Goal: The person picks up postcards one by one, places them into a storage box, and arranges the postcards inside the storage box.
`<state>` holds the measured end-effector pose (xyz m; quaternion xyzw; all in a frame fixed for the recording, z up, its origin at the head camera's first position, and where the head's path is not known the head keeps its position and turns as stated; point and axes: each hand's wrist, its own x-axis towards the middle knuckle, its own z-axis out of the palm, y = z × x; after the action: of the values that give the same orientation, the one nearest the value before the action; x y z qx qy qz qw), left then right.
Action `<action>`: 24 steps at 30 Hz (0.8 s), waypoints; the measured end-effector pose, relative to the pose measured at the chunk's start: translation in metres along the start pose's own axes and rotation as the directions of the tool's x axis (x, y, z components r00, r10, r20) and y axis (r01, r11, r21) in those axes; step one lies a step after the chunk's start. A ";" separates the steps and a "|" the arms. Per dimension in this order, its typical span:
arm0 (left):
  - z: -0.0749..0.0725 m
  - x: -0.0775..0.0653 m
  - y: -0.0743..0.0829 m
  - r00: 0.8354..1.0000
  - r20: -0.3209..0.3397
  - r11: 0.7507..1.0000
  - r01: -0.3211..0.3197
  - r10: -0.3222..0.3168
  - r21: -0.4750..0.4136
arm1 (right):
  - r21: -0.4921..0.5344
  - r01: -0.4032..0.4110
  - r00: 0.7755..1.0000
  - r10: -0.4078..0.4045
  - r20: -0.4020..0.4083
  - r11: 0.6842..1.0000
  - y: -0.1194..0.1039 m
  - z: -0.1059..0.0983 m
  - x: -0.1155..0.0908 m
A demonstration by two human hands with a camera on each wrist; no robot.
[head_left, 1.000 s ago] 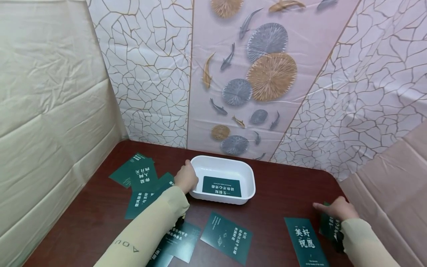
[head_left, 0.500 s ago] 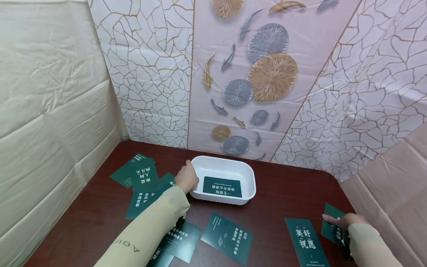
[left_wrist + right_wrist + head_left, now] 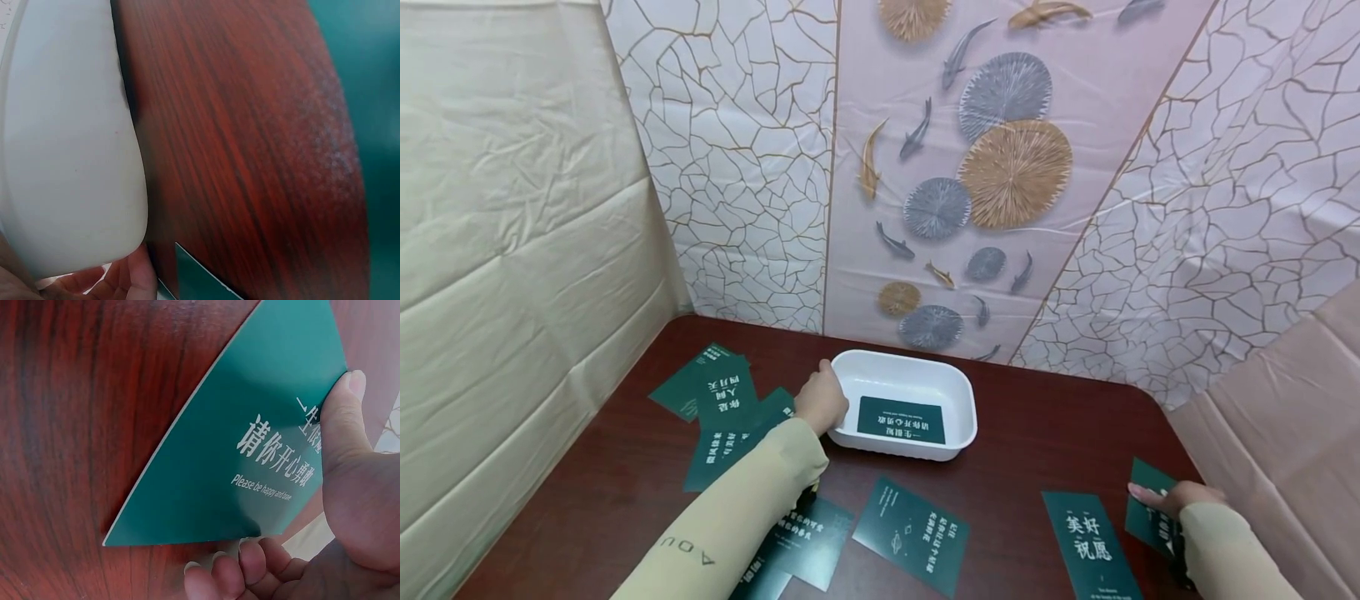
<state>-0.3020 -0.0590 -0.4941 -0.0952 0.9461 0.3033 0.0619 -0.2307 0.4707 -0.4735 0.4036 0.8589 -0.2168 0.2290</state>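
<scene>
My left hand (image 3: 822,398) grips the left end of a white plastic tray (image 3: 961,408); in the left wrist view its fingers (image 3: 139,275) curl at the tray's corner. One dark green card (image 3: 901,419) with white lettering lies inside the tray. At the table's right edge, my right hand (image 3: 1187,497) holds another green card (image 3: 1150,477). The right wrist view shows that card (image 3: 206,462) with the thumb (image 3: 344,419) on one edge and the fingers (image 3: 228,575) curled at the opposite edge. Whether it is lifted off the table I cannot tell.
Several green cards (image 3: 724,398) overlap on the left of the dark red table (image 3: 1000,467). More cards (image 3: 812,537) lie partly under the left forearm. A single card (image 3: 912,533) lies before the tray, and a long card (image 3: 1092,546) beside the right hand. Fabric walls enclose the table.
My right hand has moved slightly right along its card, so more of the card shows. The left hand and the tray have stayed in place.
</scene>
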 end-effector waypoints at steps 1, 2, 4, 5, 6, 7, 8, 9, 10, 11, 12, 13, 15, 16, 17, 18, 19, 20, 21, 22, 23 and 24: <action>0.000 0.000 0.000 1.000 0.001 1.000 0.001 -0.001 0.000 | 0.001 0.001 1.000 -0.001 0.002 1.000 -0.001 -0.001 -0.005; 0.000 0.000 0.000 1.000 0.001 1.000 0.001 -0.001 0.004 | -0.013 0.000 1.000 0.000 -0.004 1.000 -0.002 -0.001 -0.012; 0.000 0.000 0.001 1.000 0.000 1.000 0.002 -0.002 0.007 | -0.070 -0.014 0.999 0.012 -0.031 0.997 -0.003 -0.001 -0.026; 0.000 0.000 0.001 1.000 0.000 1.000 0.003 -0.003 0.007 | -0.071 -0.010 1.000 0.008 -0.029 0.997 -0.004 -0.002 -0.030; 0.000 0.000 0.001 1.000 -0.001 1.000 0.003 -0.003 0.007 | -0.078 -0.007 1.000 0.004 -0.027 0.997 -0.004 -0.003 -0.035; 0.000 0.000 0.001 1.000 -0.001 1.000 0.002 -0.002 0.006 | -0.088 -0.002 1.000 -0.001 -0.027 0.996 -0.005 -0.003 -0.038; 0.000 0.000 0.001 1.000 0.000 1.000 0.002 -0.001 0.006 | -0.109 -0.002 1.000 0.000 -0.023 0.994 -0.006 -0.004 -0.039; 0.000 0.000 0.001 1.000 0.000 1.000 0.001 -0.001 0.005 | -0.134 -0.002 1.000 -0.001 -0.024 0.991 -0.006 -0.004 -0.038; -0.001 0.000 0.001 1.000 0.000 1.000 0.000 0.000 0.005 | -0.166 -0.001 1.000 -0.003 -0.026 0.986 -0.006 -0.004 -0.036; -0.001 0.000 0.001 1.000 0.000 1.000 0.000 0.000 0.005 | -0.196 0.003 1.000 -0.009 -0.029 0.981 -0.006 -0.004 -0.032; -0.001 0.000 0.001 1.000 0.000 1.000 -0.001 0.001 0.005 | -0.214 -0.001 0.999 -0.007 -0.034 0.977 -0.005 -0.004 -0.027; -0.001 0.000 0.001 1.000 0.000 1.000 -0.001 0.001 0.004 | -0.249 0.003 0.999 -0.013 -0.041 0.968 -0.004 -0.004 -0.021; -0.001 0.000 0.001 1.000 0.001 1.000 0.000 0.000 0.005 | -0.288 0.005 0.998 -0.022 -0.057 0.958 -0.003 -0.003 -0.011; -0.001 -0.001 0.002 1.000 0.002 1.000 0.001 -0.001 0.005 | -0.300 0.008 0.998 -0.028 -0.063 0.954 -0.003 -0.003 -0.008; -0.002 -0.001 0.002 1.000 0.003 1.000 0.002 -0.002 0.004 | -0.301 0.009 0.997 -0.031 -0.066 0.953 -0.003 -0.002 -0.008; -0.002 -0.001 0.002 1.000 0.004 1.000 0.002 -0.002 0.002 | -0.290 0.001 0.997 -0.022 -0.068 0.957 -0.004 -0.002 -0.010; -0.002 -0.002 0.002 1.000 0.005 1.000 0.002 -0.002 0.002 | -0.294 0.003 0.998 -0.023 -0.065 0.956 -0.005 -0.003 -0.013; -0.001 -0.002 0.002 1.000 0.006 1.000 0.002 -0.002 0.002 | -0.249 -0.006 0.999 -0.007 -0.053 0.969 -0.007 -0.004 -0.019; -0.001 -0.002 0.002 1.000 0.006 1.000 0.001 -0.001 0.001 | -0.218 -0.007 0.999 -0.001 -0.036 0.976 -0.008 -0.004 -0.024; -0.001 -0.002 0.002 1.000 0.007 1.000 0.001 -0.001 -0.002 | -0.167 -0.013 1.000 0.010 -0.016 0.986 -0.008 -0.004 -0.028; -0.001 -0.002 0.002 1.000 0.007 1.000 0.001 -0.001 -0.005 | -0.123 -0.020 1.000 0.021 0.007 0.992 -0.007 -0.005 -0.028; -0.001 -0.002 0.001 1.000 0.009 1.000 0.001 -0.001 -0.006 | -0.072 -0.031 0.998 0.034 0.048 0.997 -0.006 -0.006 -0.022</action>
<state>-0.3009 -0.0581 -0.4926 -0.0944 0.9449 0.3065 0.0658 -0.2241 0.4571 -0.4552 0.4037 0.8534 -0.1922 0.2678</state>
